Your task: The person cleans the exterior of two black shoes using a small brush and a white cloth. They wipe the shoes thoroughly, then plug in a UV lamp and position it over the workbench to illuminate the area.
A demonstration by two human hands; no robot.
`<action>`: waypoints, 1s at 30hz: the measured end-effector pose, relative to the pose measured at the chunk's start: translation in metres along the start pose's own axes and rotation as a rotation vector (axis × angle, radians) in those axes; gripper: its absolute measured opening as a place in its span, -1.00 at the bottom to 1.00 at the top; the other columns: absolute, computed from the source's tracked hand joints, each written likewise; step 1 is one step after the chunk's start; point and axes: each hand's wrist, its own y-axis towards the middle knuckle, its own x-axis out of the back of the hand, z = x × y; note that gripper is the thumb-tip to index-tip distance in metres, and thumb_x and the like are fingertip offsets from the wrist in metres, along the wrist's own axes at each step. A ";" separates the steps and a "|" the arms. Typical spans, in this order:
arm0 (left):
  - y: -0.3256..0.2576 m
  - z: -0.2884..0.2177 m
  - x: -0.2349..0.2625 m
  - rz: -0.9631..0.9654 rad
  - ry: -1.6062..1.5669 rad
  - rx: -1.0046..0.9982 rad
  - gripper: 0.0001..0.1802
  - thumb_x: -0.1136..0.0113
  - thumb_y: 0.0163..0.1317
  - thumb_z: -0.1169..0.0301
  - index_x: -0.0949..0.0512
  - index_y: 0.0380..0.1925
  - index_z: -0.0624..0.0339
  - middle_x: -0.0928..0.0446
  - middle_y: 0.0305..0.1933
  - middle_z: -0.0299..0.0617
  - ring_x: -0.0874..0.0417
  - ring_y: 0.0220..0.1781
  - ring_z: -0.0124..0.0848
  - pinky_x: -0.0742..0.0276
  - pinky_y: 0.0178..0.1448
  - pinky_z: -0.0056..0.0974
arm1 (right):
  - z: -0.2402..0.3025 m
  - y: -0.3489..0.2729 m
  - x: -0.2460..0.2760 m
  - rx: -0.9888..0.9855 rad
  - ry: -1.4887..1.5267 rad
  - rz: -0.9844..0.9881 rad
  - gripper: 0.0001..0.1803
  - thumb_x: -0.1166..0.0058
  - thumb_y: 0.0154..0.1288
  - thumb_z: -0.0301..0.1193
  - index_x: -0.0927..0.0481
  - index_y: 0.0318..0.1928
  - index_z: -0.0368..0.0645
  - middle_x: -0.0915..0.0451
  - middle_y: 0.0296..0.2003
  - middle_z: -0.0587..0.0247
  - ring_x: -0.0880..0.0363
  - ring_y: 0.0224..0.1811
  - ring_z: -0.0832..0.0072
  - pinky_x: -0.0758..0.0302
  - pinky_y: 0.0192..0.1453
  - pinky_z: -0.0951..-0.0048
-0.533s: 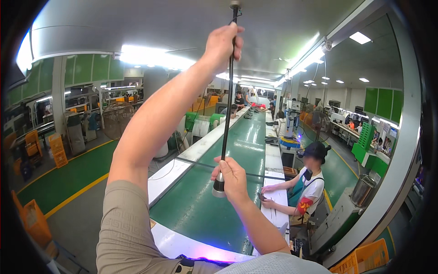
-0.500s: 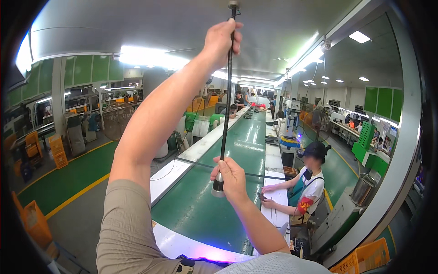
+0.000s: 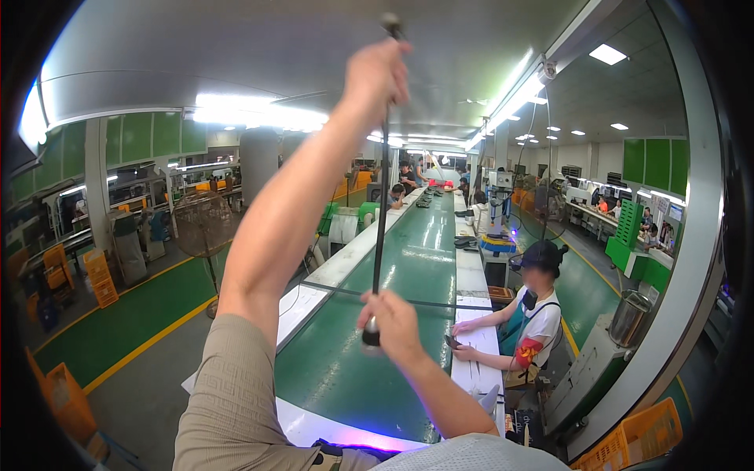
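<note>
A long black gooseneck (image 3: 381,228) hangs nearly upright in front of me, leaning slightly. High up near the ceiling, my left hand (image 3: 378,72) is wrapped round it just below its top end (image 3: 391,22); this part is blurred. Lower down, my right hand (image 3: 395,322) grips it around the cone-shaped silver and black head (image 3: 371,337), partly covering that head. Both hands are closed. Beneath them runs a green conveyor belt (image 3: 338,369) with white side ledges.
A co-worker (image 3: 542,314) in a cap and red armband sits at the right ledge, holding a small dark piece (image 3: 453,342). Dark shoe parts (image 3: 466,243) lie farther along. Orange crates (image 3: 636,432) stand lower right, and a caged fan (image 3: 203,224) stands at left.
Both hands and the gooseneck have shifted a little left and down in view. The gooseneck's top end is now blurred, and my right hand covers more of the cone-shaped head.
</note>
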 end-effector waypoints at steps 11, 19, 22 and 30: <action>-0.073 0.094 0.015 0.067 -0.133 0.105 -0.64 0.08 0.50 0.21 -0.45 -0.02 0.33 -0.23 -0.60 -0.37 -0.22 -0.71 -0.55 -0.20 -0.59 -0.36 | -0.085 -0.061 0.037 -0.048 -0.165 0.002 -0.80 0.07 0.48 -0.40 -0.53 -0.12 -0.31 -0.61 -0.46 0.33 -0.42 -0.49 0.73 -0.39 -0.40 0.62; -0.016 0.009 -0.010 0.183 -0.073 -0.176 -0.66 -0.03 0.38 0.33 -0.45 -0.02 0.41 -0.39 -0.50 -0.24 -0.43 -0.56 -0.44 -0.48 -0.38 -0.20 | -0.014 -0.006 0.033 0.230 -0.188 0.036 -0.79 0.05 0.49 -0.41 -0.54 -0.12 -0.33 -0.58 -0.53 0.30 -0.48 -0.57 0.65 -0.41 -0.46 0.59; -0.003 -0.009 -0.023 0.116 -0.069 -0.144 -0.69 0.13 0.53 0.20 -0.43 -0.14 0.25 -0.29 -0.61 -0.36 -0.28 -0.69 -0.50 -0.25 -0.56 -0.35 | 0.002 0.002 0.034 0.275 -0.198 0.046 -0.79 0.05 0.49 -0.41 -0.54 -0.12 -0.33 -0.58 -0.54 0.30 -0.49 -0.56 0.64 -0.41 -0.46 0.58; 0.020 -0.014 -0.025 0.046 0.124 -0.289 -0.71 0.10 0.49 0.25 -0.43 -0.16 0.30 -0.27 -0.64 -0.37 -0.25 -0.74 -0.51 -0.22 -0.63 -0.33 | 0.026 0.007 0.030 0.261 -0.225 0.035 -0.76 0.07 0.50 -0.38 -0.54 -0.08 -0.33 -0.59 -0.55 0.29 -0.52 -0.51 0.63 -0.40 -0.42 0.58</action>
